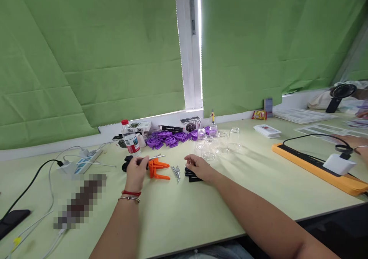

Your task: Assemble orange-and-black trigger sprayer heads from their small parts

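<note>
My left hand (136, 172) is closed around the dark handle of what looks like a screwdriver, its thin metal shaft (157, 157) pointing right. Just beyond that hand are orange plastic spring clamps (156, 169), and a black object (126, 162) shows partly on its left. Several silver screws (176, 172) lie loose between my two hands. With fingers bent and close together, my right hand (201, 168) grips at a small stack of black flat pieces (194, 178); the fingertips are partly hidden.
Purple plastic parts (165, 138) and clear glass jars (222, 142) stand behind my hands, beside a red-capped bottle (130, 138). A power strip (87, 161) with cables is at left. An orange-edged case (316, 167) lies at right, near another person's hand (352, 141).
</note>
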`<state>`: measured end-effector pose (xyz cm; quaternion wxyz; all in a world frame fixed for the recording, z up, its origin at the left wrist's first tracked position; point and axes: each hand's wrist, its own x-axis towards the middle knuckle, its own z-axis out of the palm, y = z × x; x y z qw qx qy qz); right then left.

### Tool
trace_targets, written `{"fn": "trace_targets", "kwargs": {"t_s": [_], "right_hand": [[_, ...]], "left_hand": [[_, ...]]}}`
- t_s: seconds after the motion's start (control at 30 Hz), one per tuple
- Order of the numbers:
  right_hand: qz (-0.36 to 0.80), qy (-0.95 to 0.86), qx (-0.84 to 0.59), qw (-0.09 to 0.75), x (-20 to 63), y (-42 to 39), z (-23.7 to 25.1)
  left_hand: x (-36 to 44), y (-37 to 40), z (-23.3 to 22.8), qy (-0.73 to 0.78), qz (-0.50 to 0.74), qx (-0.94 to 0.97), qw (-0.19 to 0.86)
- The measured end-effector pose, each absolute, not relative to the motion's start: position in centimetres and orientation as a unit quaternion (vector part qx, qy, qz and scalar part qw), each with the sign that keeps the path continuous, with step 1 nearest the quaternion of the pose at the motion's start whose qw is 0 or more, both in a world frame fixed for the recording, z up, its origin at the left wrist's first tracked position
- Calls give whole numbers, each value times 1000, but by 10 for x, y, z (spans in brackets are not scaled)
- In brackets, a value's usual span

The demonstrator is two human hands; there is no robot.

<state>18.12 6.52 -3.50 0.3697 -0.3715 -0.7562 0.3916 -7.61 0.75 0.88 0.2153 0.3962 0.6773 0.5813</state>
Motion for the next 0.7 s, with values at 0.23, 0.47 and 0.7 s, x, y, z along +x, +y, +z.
{"fn": "trace_targets", "kwargs": {"t_s": [0.23, 0.47, 0.7], "right_hand": [[341, -765, -432, 334, 195, 68, -25], [325, -774, -456, 294, 202, 67, -19], [305, -833, -414, 204, 209, 63, -9]], "left_hand": [[-124, 12, -2, 836, 469, 284, 1], [-128, 14, -12, 858, 414, 303, 37], [-136, 17, -17, 873, 377, 303, 66]]}}
